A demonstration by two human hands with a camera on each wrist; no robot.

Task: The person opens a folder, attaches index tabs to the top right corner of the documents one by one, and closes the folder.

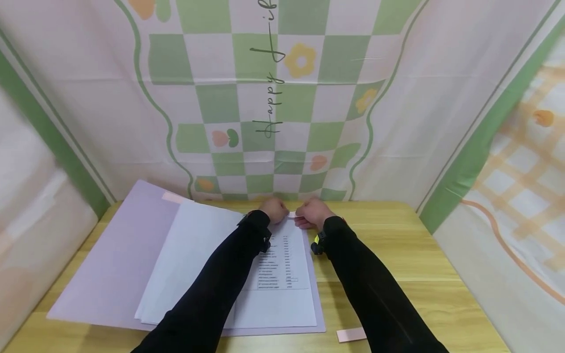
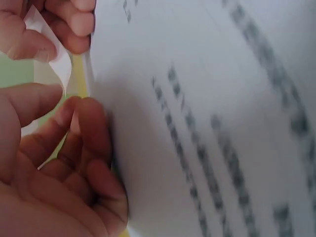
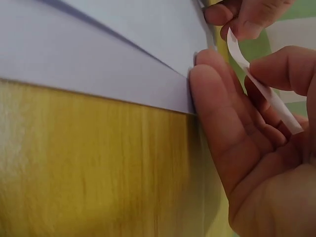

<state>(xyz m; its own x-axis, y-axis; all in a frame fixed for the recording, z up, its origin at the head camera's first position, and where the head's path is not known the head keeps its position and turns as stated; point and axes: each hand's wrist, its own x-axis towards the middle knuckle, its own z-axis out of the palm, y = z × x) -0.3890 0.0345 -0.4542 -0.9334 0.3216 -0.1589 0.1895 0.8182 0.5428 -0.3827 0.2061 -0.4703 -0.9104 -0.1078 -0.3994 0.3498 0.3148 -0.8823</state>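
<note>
A small pale strip (image 1: 292,214) spans the gap between both hands at the far edge of an open lilac folder (image 1: 106,264). My right hand (image 1: 315,214) pinches the strip (image 3: 269,94) between thumb and fingers, its other fingertips touching the folder's edge in the right wrist view. The strip's other end meets the thumb and fingertips of my left hand (image 1: 274,210), which pinch it in the left wrist view. Under my wrists lies a white printed sheet (image 1: 282,309) with columns of text. Turned-over white pages (image 1: 190,245) rest on the folder's left half.
A pink strip (image 1: 351,335) lies on the wooden table (image 1: 375,274) by my right forearm. Another pink piece (image 1: 172,197) shows at the top of the folder's cover. A checkered cloth (image 1: 256,108) hangs behind the table, with more cloth at both sides.
</note>
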